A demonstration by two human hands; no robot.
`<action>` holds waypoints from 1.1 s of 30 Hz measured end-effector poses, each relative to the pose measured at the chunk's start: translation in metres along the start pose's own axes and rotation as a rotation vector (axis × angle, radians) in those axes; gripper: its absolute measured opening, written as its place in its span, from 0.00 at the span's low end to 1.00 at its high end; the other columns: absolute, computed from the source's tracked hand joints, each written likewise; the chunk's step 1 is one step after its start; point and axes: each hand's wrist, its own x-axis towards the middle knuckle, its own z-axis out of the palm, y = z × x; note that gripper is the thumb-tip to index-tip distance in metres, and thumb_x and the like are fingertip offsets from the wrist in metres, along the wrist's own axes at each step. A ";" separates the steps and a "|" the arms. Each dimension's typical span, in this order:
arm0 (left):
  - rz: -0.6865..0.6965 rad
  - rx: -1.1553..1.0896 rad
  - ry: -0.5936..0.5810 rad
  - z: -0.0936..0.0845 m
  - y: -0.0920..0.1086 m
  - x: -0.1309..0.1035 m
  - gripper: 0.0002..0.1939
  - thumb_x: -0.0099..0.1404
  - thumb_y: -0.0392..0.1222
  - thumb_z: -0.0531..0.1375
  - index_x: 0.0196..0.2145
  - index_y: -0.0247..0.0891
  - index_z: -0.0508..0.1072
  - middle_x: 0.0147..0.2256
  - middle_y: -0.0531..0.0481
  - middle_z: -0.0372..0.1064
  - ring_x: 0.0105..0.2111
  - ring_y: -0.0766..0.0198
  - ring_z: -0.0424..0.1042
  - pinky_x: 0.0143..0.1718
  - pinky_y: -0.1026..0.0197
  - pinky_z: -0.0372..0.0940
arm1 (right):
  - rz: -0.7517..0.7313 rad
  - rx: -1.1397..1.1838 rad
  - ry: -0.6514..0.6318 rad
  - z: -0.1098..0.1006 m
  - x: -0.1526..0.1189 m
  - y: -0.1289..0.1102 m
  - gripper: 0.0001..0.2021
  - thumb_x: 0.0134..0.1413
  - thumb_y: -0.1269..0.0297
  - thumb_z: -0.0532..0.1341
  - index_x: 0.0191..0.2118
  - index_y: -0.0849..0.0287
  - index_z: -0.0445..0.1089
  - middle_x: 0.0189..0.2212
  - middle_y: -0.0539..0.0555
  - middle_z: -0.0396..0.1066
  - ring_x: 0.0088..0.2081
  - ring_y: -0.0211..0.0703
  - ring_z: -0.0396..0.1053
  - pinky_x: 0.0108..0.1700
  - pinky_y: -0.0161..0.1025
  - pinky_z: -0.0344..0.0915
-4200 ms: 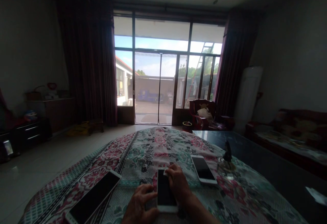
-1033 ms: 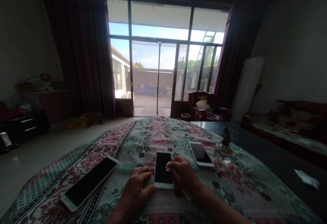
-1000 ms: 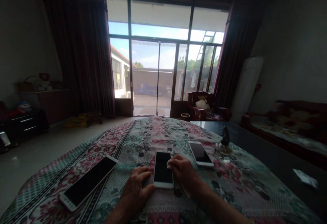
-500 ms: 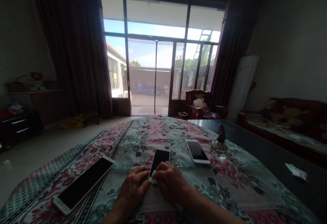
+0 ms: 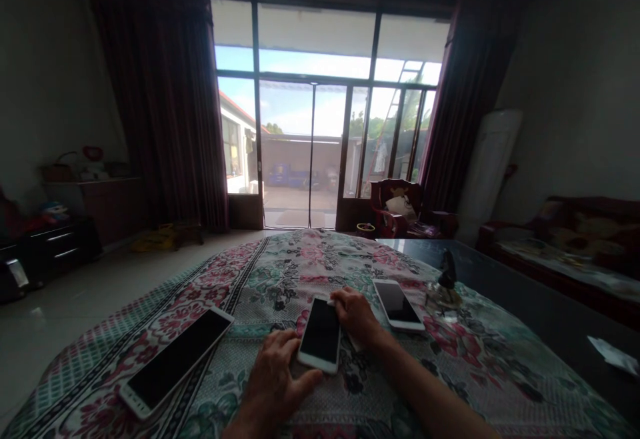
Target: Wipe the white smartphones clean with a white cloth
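Note:
A white smartphone (image 5: pixel 320 335) with a dark screen lies on the patterned tablecloth (image 5: pixel 260 352) in front of me. My left hand (image 5: pixel 280 372) holds its lower left corner, fingers against the side edge and thumb by the bottom edge. At the upper right corner my right hand (image 5: pixel 355 312) is closed, pinching a small white wipe (image 5: pixel 331 302) that is mostly hidden by the fingers. To the left lies a larger white smartphone (image 5: pixel 177 362), set at a slant. Another white smartphone (image 5: pixel 399 304) rests just beyond my right hand.
A clear spray bottle (image 5: pixel 444 292) with a black top stands right of the phones. On the dark tabletop (image 5: pixel 515 319) at the right lies a crumpled white packet (image 5: pixel 614 355). Farther back are a wooden armchair (image 5: pixel 397 209), a sofa (image 5: pixel 575 239) and glass doors (image 5: pixel 310 152).
My right hand has moved from the phone's bottom end up to its upper right corner, uncovering the screen. The left hand's thumb has spread along the bottom edge. The view has shifted slightly left.

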 end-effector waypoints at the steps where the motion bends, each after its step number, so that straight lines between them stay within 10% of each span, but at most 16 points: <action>1: -0.010 0.020 0.003 0.002 0.001 -0.001 0.25 0.51 0.52 0.65 0.44 0.35 0.77 0.51 0.39 0.70 0.55 0.46 0.64 0.59 0.47 0.56 | 0.014 -0.030 -0.017 -0.003 -0.001 -0.001 0.14 0.56 0.72 0.53 0.40 0.58 0.74 0.39 0.55 0.73 0.40 0.39 0.70 0.44 0.32 0.59; 27: -0.119 0.148 0.044 0.016 -0.014 0.004 0.35 0.51 0.52 0.60 0.53 0.28 0.69 0.58 0.34 0.62 0.60 0.44 0.57 0.62 0.47 0.53 | -0.024 -0.097 -0.011 -0.003 -0.008 -0.002 0.15 0.55 0.77 0.51 0.39 0.59 0.73 0.40 0.58 0.71 0.44 0.44 0.66 0.48 0.36 0.58; 33: -0.148 0.135 0.023 0.016 -0.014 0.007 0.36 0.50 0.52 0.60 0.53 0.26 0.69 0.58 0.33 0.62 0.60 0.45 0.57 0.61 0.48 0.53 | -0.116 -0.061 -0.050 0.012 -0.019 -0.036 0.14 0.53 0.77 0.51 0.36 0.59 0.73 0.41 0.57 0.70 0.45 0.44 0.64 0.48 0.36 0.58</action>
